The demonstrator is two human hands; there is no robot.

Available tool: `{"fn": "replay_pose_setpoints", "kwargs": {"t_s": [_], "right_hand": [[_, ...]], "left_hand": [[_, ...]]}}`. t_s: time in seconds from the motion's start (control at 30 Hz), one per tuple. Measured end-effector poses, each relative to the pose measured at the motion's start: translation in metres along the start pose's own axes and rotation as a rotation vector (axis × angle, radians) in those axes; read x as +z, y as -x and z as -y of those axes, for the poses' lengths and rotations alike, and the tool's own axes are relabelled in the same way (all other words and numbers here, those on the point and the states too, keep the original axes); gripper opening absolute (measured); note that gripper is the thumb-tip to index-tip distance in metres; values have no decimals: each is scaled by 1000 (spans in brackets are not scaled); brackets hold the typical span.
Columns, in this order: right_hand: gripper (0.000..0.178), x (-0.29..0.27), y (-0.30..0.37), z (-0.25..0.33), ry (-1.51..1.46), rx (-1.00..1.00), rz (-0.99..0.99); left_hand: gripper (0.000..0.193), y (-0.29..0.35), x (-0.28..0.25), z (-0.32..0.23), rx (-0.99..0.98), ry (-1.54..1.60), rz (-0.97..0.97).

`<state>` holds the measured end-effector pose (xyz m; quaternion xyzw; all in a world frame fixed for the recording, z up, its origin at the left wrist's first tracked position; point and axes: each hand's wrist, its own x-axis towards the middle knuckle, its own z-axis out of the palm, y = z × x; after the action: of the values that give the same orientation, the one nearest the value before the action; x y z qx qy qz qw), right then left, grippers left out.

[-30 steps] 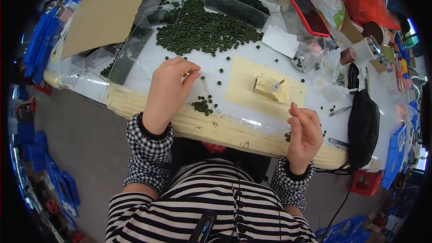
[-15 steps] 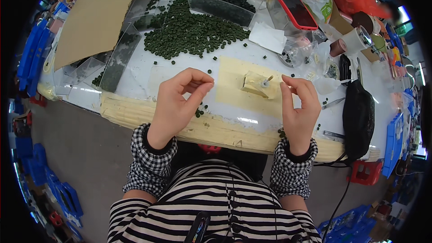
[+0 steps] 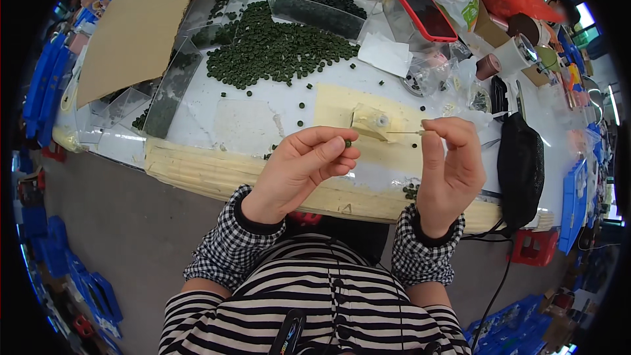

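My left hand (image 3: 305,167) is closed, with a small dark green bead (image 3: 348,143) pinched between thumb and fingertips. My right hand (image 3: 453,161) pinches the short end of a thin needle tool (image 3: 403,133) between thumb and forefinger. Its shaft lies level and points left toward the bead, with a gap between them. Just beyond the shaft stands a small cream block (image 3: 365,116) with a grey round socket on top. Under the block is a yellowish sheet (image 3: 332,106). A large heap of similar green beads (image 3: 263,52) spreads farther back on the table.
A clear plastic box (image 3: 319,16) of beads stands behind the heap, with a red-cased phone (image 3: 420,8) to its right. Cardboard (image 3: 131,33) covers trays at the left. A black pouch (image 3: 521,171) sits at the right edge. Padding (image 3: 197,161) lines the table's front edge.
The needle tool, upright in the block before, is now level in my right hand. My left hand has moved right and nearer to me, and a bead now shows in its fingers.
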<state>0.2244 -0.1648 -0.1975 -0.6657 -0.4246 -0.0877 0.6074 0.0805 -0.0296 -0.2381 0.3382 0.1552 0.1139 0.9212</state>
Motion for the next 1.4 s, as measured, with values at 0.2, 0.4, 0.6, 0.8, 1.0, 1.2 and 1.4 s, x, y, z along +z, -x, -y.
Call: {"fn": "replay_pose_setpoints", "kwargs": {"t_s": [0.2,0.4,0.6,0.8,1.0,1.2,1.4], "right_hand": [[8,12,12,-1,-421,161,190],[8,16,15,-3,-439,185,234],[7,15,16,-5,-448,198,246],[7,15,16,-8,-383,149,272],[8,14,12,-2,-503,270,71],[6,13,-1,-34,132,-48,-1],[18,15,1,-36,419,-84,183]], "left_hand": [[25,1,3,3,32,-57,60],[24,2,3,5,81,-120,50],[23,2,4,7,88,-143,38],[23,2,5,6,95,-138,37],[22,3,6,7,74,-179,-12],[21,5,1,6,97,-146,-1],[21,5,0,7,107,-137,3]]}}
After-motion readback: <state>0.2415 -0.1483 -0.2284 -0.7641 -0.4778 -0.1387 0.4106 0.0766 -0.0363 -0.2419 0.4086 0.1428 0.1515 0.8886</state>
